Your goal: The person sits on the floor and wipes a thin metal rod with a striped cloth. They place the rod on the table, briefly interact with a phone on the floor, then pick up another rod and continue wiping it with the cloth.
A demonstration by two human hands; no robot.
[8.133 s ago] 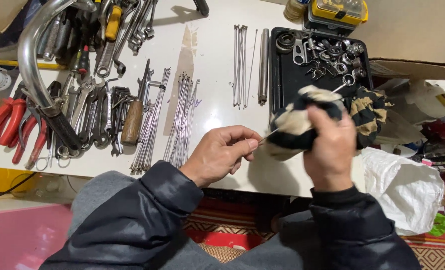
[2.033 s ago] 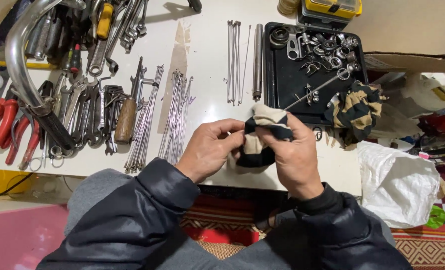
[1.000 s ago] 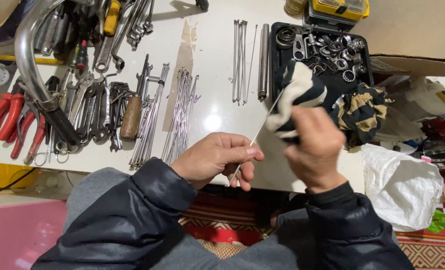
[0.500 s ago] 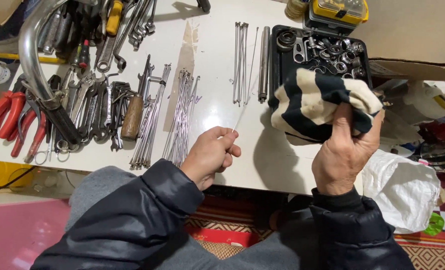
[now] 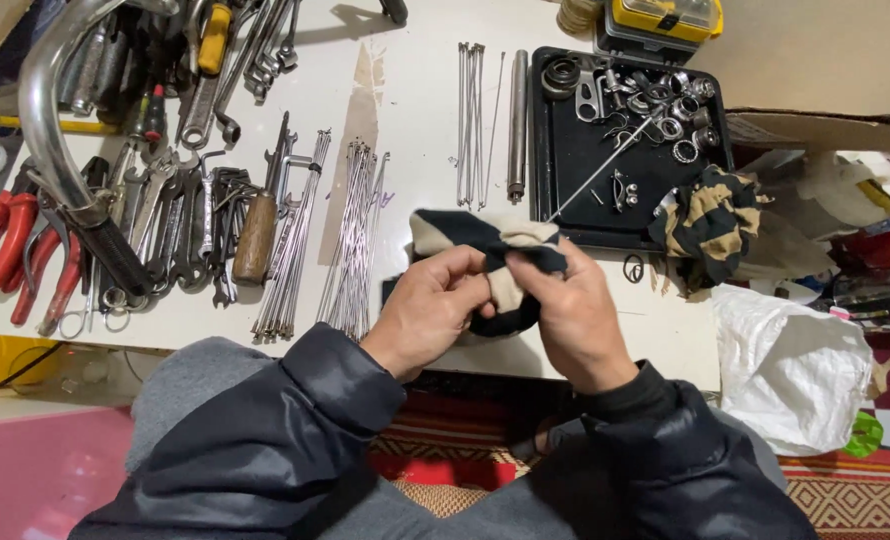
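Observation:
A black and cream striped cloth (image 5: 485, 235) is bunched between both hands just above the front edge of the white table (image 5: 415, 90). My left hand (image 5: 433, 312) pinches its left side with the fingers curled in. My right hand (image 5: 577, 318) grips its right side and covers the lower folds. No spoke shows in either hand; the cloth hides whatever lies inside it. A bundle of thin metal spokes (image 5: 355, 240) lies on the table just left of my left hand.
A second spoke bundle (image 5: 290, 240) and a wooden-handled tool (image 5: 257, 235) lie further left, with wrenches, red pliers (image 5: 5, 250) and a chrome pipe (image 5: 55, 130). Behind sit a few spokes (image 5: 470, 120), a steel rod (image 5: 517, 125), a black parts tray (image 5: 575, 170) and another rag (image 5: 710, 220). A white bag (image 5: 795, 370) hangs at the right.
Half a second ago my left hand held a spoke by the bundle and my right hand held the cloth out to the right. Both hands have since come together on the cloth.

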